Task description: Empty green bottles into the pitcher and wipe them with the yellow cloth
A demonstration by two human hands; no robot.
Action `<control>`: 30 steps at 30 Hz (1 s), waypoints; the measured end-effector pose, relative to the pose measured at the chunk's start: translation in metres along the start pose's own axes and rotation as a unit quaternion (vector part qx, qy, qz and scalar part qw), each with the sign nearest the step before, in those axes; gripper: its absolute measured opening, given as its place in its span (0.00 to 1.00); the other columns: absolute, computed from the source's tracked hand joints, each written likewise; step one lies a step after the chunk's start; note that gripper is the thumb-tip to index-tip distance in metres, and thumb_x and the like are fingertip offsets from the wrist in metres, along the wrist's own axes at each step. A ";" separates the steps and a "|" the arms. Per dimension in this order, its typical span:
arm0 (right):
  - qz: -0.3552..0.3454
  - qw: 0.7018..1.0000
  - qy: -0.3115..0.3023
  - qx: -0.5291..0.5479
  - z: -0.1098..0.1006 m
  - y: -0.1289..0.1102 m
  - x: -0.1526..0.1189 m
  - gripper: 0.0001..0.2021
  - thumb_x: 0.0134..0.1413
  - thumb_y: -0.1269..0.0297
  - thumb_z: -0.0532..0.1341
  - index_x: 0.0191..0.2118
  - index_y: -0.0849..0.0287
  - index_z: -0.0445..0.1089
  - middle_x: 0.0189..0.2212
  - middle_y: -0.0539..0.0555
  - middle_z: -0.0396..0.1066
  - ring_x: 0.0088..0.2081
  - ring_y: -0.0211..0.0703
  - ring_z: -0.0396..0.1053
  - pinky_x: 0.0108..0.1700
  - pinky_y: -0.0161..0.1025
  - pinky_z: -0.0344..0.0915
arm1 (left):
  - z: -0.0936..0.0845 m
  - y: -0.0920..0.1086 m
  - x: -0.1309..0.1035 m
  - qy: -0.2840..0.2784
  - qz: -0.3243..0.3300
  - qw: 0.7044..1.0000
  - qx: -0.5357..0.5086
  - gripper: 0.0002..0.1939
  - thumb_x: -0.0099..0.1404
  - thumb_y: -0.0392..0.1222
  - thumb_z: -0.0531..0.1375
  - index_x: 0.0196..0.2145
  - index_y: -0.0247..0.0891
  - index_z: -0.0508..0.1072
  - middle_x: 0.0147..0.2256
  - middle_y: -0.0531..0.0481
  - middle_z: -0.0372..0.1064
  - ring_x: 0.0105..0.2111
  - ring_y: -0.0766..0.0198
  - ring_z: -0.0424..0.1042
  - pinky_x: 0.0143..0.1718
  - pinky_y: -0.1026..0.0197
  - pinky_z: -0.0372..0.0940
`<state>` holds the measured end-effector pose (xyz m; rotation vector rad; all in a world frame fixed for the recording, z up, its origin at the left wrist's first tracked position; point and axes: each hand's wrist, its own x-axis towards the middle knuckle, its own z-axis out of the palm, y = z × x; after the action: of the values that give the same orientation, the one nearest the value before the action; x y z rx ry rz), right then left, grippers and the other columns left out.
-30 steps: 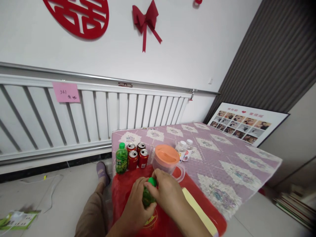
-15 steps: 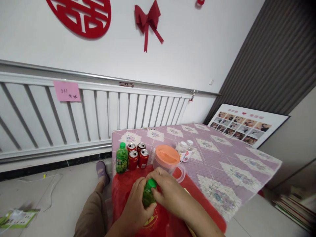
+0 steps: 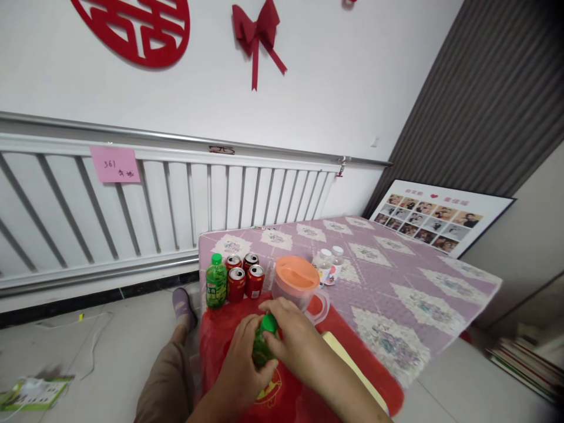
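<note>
Between my two hands stands a green drink bottle (image 3: 261, 350) with a green cap, over a red cloth (image 3: 215, 346). My left hand (image 3: 240, 364) is wrapped round the bottle's body from the left. From the right, my right hand (image 3: 291, 332) closes its fingers about the neck and cap. Just beyond is a clear plastic pitcher (image 3: 297, 279) with an orange lid. A second green bottle (image 3: 216, 282) stands upright at the left, beside several opened red cans (image 3: 237, 284). Two clear bottles with white caps (image 3: 330, 267) are behind the pitcher.
A pale yellow flat item (image 3: 352, 364) lies on the cloth, partly under my right forearm. The table has a purple patterned cover (image 3: 374, 282). Behind runs a white radiator (image 3: 176, 200); a photo board (image 3: 434, 217) leans at the right.
The view has shifted slightly. Both hands keep their hold on the green bottle, and more of the yellow item shows beside my right forearm.
</note>
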<state>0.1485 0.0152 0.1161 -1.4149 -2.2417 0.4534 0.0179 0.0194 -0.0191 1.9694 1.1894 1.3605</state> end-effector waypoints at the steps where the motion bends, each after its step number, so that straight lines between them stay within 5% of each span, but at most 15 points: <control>1: 0.003 1.000 0.006 0.010 0.000 0.000 0.000 0.21 0.47 0.75 0.61 0.50 0.58 0.66 0.44 0.55 0.68 0.48 0.46 0.64 0.50 0.40 0.60 | 0.000 0.000 0.000 0.001 0.002 1.000 -0.001 0.34 0.49 0.30 0.58 0.55 0.36 0.59 0.54 0.38 0.62 0.57 0.48 0.61 0.57 0.42 0.58; 5: 0.034 0.999 0.016 0.005 -0.003 -0.002 0.000 0.20 0.48 0.69 0.64 0.50 0.62 0.67 0.44 0.58 0.68 0.48 0.49 0.64 0.51 0.43 0.61 | -0.001 0.000 0.001 -0.003 0.009 1.000 -0.003 0.33 0.49 0.30 0.59 0.54 0.37 0.59 0.53 0.38 0.63 0.56 0.48 0.62 0.57 0.41 0.59; 12: 0.008 1.000 0.009 0.008 -0.001 0.001 0.002 0.16 0.49 0.75 0.60 0.46 0.62 0.69 0.40 0.58 0.70 0.44 0.47 0.66 0.47 0.41 0.62 | -0.002 0.000 0.000 -0.009 0.003 1.000 0.006 0.34 0.49 0.31 0.59 0.55 0.36 0.59 0.54 0.37 0.62 0.56 0.48 0.61 0.57 0.41 0.58; 22: -0.039 0.997 -0.017 0.065 -0.002 0.009 0.001 0.28 0.42 0.82 0.55 0.51 0.57 0.65 0.48 0.53 0.69 0.51 0.43 0.63 0.54 0.39 0.59 | 0.000 -0.001 0.001 -0.012 0.011 1.000 0.005 0.34 0.50 0.31 0.58 0.56 0.36 0.58 0.54 0.37 0.61 0.57 0.48 0.61 0.57 0.42 0.59; 30: 0.044 0.998 0.007 0.050 -0.001 0.003 0.002 0.25 0.46 0.69 0.65 0.53 0.62 0.65 0.45 0.59 0.68 0.48 0.50 0.65 0.51 0.45 0.62 | 0.001 -0.005 -0.002 -0.014 0.016 1.000 0.012 0.35 0.50 0.30 0.59 0.56 0.39 0.55 0.54 0.38 0.60 0.57 0.47 0.60 0.56 0.39 0.59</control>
<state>0.1505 0.0182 0.1163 -1.4631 -2.1211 0.5746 0.0161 0.0207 -0.0242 2.0263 1.1723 1.3343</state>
